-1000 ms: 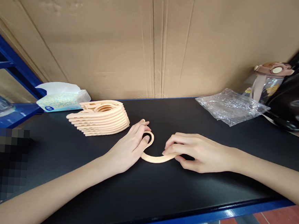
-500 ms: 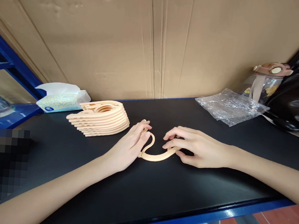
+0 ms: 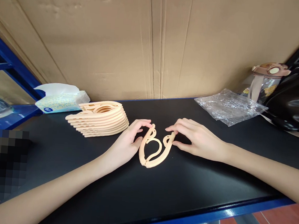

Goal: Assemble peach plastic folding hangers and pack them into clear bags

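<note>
On black shelf, left hand [image 3: 126, 143], right hand [image 3: 197, 140] pinching folding hanger [image 3: 153, 150]

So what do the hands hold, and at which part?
One peach folding hanger: the left hand holds its left arm's tip, the right hand its right arm's tip.

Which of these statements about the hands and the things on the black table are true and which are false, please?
1. The left hand and right hand both hold the peach plastic piece on the black table. True.
2. The stack of peach pieces lies right of the right hand. False: it lies left of the left hand.
3. A clear plastic bag lies at the table's back right. True.
4. The tissue pack sits on the stack. False: it lies behind it, to the left.
</note>
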Motion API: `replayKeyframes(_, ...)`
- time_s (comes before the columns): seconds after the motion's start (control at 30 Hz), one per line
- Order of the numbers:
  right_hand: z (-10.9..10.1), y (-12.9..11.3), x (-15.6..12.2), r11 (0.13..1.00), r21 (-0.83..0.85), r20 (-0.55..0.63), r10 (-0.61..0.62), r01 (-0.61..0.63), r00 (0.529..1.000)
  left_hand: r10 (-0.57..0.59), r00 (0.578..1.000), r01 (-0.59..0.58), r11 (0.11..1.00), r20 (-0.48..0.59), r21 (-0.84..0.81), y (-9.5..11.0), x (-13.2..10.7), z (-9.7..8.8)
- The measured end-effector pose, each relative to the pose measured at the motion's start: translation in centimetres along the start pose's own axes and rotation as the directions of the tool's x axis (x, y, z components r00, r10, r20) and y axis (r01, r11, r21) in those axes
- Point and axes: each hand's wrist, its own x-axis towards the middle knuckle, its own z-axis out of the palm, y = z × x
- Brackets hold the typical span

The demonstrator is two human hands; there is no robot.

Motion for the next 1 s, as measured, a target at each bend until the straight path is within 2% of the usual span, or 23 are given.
replayKeyframes(0.17, 0.1, 0.1, -0.1, 0.997, 0.038, 0.001, 0.074, -0.074, 0.997, 0.013, 0.999, -0.016, 0.997, 0.036, 0.073, 0.0, -0.2, -0.1)
replayKeyframes(0.5, 0.1, 0.0, -0.1, 0.990, 0.137, -0.032, 0.042, -0.037, 0.999, 0.027, 0.994, -0.046, 0.983, 0.108, 0.176, 0.8, -0.5, -0.3)
replayKeyframes(0.73, -0.4, -0.1, 0.0, 0.978, 0.202, 0.104, 0.020, -0.041, 0.994, 0.062, 0.982, -0.103, 0.968, 0.179, 0.230, 1.3, -0.8, -0.1)
replayKeyframes(0.9, -0.3, 0.0, -0.1, 0.960, 0.273, 0.209, -0.118, 0.058, 0.971, 0.100, 0.970, -0.156, 0.956, 0.223, 0.249, 0.7, -0.9, 0.1)
replayKeyframes(1.0, -0.1, -0.1, -0.2, 0.955, 0.286, 0.239, -0.146, 0.074, 0.960, 0.111, 0.964, -0.175, 0.949, 0.241, 0.261, 0.4, -0.9, 0.2)
